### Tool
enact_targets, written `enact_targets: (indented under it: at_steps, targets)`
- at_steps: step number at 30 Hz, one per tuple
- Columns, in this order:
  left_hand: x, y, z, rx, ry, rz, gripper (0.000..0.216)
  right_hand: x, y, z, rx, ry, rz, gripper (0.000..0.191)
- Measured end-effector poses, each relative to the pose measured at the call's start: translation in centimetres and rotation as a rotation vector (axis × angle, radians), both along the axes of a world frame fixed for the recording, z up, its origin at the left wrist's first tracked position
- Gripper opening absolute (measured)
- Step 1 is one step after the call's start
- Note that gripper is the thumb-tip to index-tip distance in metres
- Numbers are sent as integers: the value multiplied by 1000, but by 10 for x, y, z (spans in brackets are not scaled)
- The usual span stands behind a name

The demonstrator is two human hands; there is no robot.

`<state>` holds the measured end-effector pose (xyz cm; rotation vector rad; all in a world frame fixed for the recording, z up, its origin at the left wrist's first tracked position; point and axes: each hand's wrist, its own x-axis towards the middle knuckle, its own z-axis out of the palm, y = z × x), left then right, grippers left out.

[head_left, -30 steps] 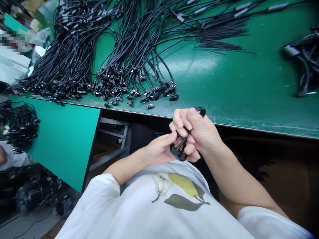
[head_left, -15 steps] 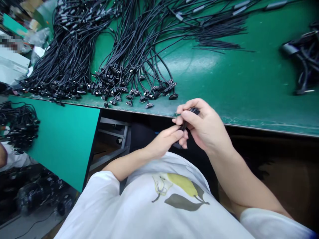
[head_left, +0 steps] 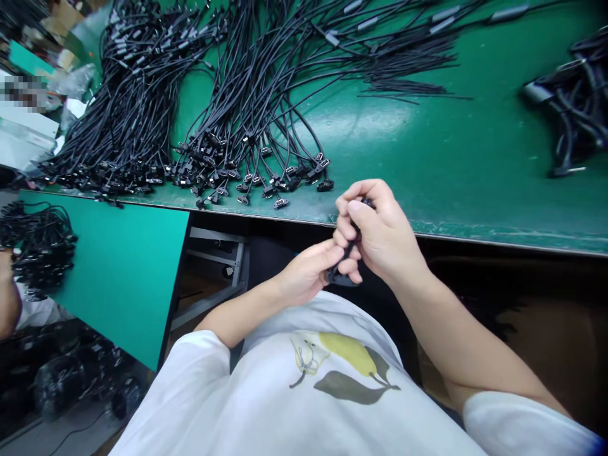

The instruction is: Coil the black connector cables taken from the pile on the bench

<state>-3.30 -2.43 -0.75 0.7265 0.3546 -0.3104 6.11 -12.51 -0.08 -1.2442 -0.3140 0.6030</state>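
Both of my hands meet over the near edge of the green table, closed around a short black cable [head_left: 350,246]. My right hand [head_left: 375,221] pinches its upper part between thumb and fingers, and a dark end peeks out above the thumb. Lower down, my left hand [head_left: 313,266] grips the same cable with thumb and fingertips. A black piece, perhaps a connector, hangs under the left fingertips; my fingers hide most of it. Just beyond my hands, several black connectors [head_left: 281,203] on cables lie along the table edge.
Bundles of black cables [head_left: 128,107] with grey sleeves cover the left and back of the green table [head_left: 475,164]. Another dark cable bundle [head_left: 570,107] lies at the right. A lower green board [head_left: 123,272] stands at the left, near a co-worker's arm [head_left: 7,297].
My right hand has shifted slightly left and its fingers have curled further around the cable. More of the black piece shows below my left fingertips. The view has tilted a little.
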Motion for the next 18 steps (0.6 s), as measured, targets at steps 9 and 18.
enact_targets:
  at_steps: [9,18]
  targets:
    - [25,12,4,253,-64,637,16,-35,3,-30,-421,-652,-130,36]
    - [25,4,4,271,-136,717,13,-27,12,-21,-286,-644,-177,22]
